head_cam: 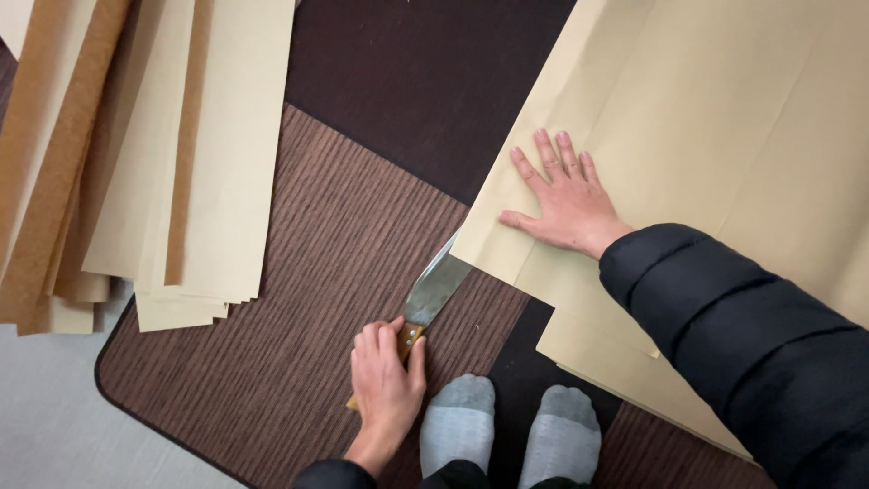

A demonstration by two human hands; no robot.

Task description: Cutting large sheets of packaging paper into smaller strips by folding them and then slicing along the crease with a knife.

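Overhead view of paper cutting on a floor mat. The left hand [387, 385] wraps the wooden handle of a broad knife [434, 292], its grip pressed together around the handle. The blade lies flat on the brown ribbed mat [317, 272] with its tip slid under the folded edge of a large tan paper sheet [688, 118]. The right hand [563, 195], in a dark padded sleeve [751, 344], lies palm down on the sheet just beside that edge, its grip spread flat and holding nothing, only pinning the paper. Two grey-socked feet [507, 435] rest near the knife hand.

Judged from this layout, the step in hand is slitting the sheet along its fold; the next stroke calls for a blade kept inside the crease and steady downward pressure from the flat hand, whose thumb sits close to the blade's path.

A stack of cut paper strips [181, 154] lies well apart at upper left. Bare mat shows between the strips and the sheet.
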